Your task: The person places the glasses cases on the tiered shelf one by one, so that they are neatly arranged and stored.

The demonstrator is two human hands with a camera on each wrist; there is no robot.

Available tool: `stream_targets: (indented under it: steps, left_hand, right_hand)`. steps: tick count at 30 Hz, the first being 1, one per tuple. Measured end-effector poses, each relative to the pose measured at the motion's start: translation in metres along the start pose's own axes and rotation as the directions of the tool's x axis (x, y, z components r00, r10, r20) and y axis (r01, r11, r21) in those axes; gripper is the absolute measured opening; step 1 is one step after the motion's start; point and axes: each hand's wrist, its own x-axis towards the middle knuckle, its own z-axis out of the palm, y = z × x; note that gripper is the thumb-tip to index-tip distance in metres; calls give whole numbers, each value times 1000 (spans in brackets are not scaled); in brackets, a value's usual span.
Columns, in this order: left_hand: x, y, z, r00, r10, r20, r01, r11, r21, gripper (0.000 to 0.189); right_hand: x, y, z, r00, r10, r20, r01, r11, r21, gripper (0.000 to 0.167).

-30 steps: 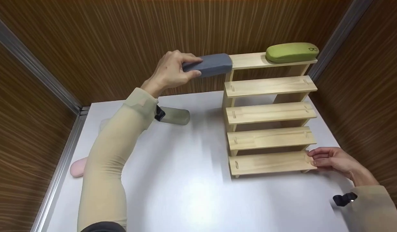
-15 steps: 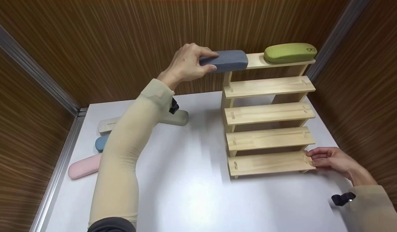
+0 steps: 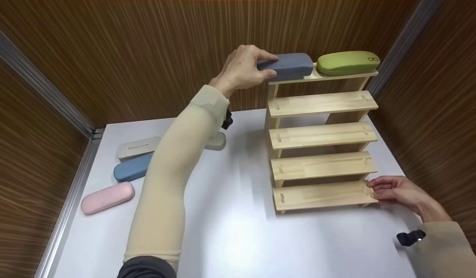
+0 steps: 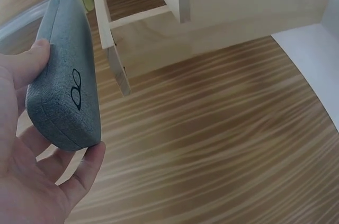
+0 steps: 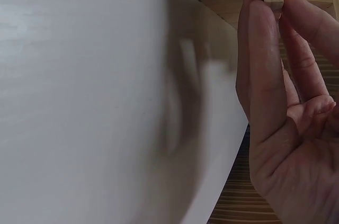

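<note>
The left hand (image 3: 243, 67) pinches one end of a blue-grey case (image 3: 294, 65) between thumb and fingers; we see it at the left part of the top board of a wooden rack (image 3: 325, 138), but cannot tell whether it rests there. The case is blocky with rounded edges, its cover woven-looking, a black spectacles outline on one end. The right hand (image 3: 406, 195) grips the right end of the lowest of five flat, pale, grained boards. A smooth lime-green case (image 3: 346, 63) lies closed on the top board. On the white worktop (image 3: 238, 239) we find rounded pink (image 3: 107, 198), blue (image 3: 126, 170) and off-white cases (image 3: 139, 146), plus a grey-green case (image 3: 216, 141) partly behind the beige sleeve (image 3: 164, 173). The cases' contents are hidden from us.
</note>
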Motion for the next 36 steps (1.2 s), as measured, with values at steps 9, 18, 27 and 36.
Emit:
stream_targets:
  steps: [9,18,27,36]
  left_hand:
    - [12,7,12,1000,-5,3,5,1000,7,41]
    - [15,2,15,999,-38,-11,38,999,-18,41]
    - [17,1,19,999,-54,0,54,999,-7,43]
    - [16,0,23,999,-52,-15,51,998,-23,44]
  right_hand:
    - [1,-1,2,1000,14,-10,-14,999,-28,42]
    - [4,-3,1,1000,-8,13,8,1000,-3,43]
    - [8,-5,0,999,-7,33,7,1000,-5,43]
    - [9,-6,-3,999,11,43,-10,1000,-20,43]
